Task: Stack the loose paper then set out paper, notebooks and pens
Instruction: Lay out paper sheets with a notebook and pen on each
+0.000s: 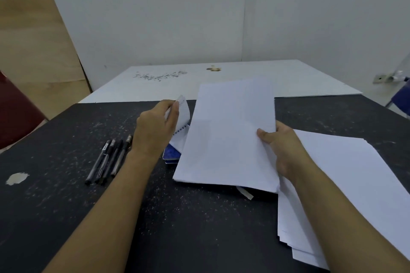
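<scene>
My right hand point(281, 150) pinches the right edge of a white sheet of paper point(228, 135), held over the middle of the black table point(66, 184). A stack of white paper point(346, 179) lies under my right forearm at the right. My left hand point(155, 128) pinches a curled notebook page point(183, 113) lifted from a spiral notebook point(180, 137). Blue notebooks point(170, 154) lie beneath it, partly hidden by the held sheet. Several dark pens point(108, 159) lie side by side to the left of my left wrist.
A white table point(244, 77) adjoins the far edge of the black one, against a white wall. A torn paper strip point(245, 193) pokes out below the held sheet. A dark red object point(15, 111) stands at the far left. A blue chair point(401, 99) shows at the right edge.
</scene>
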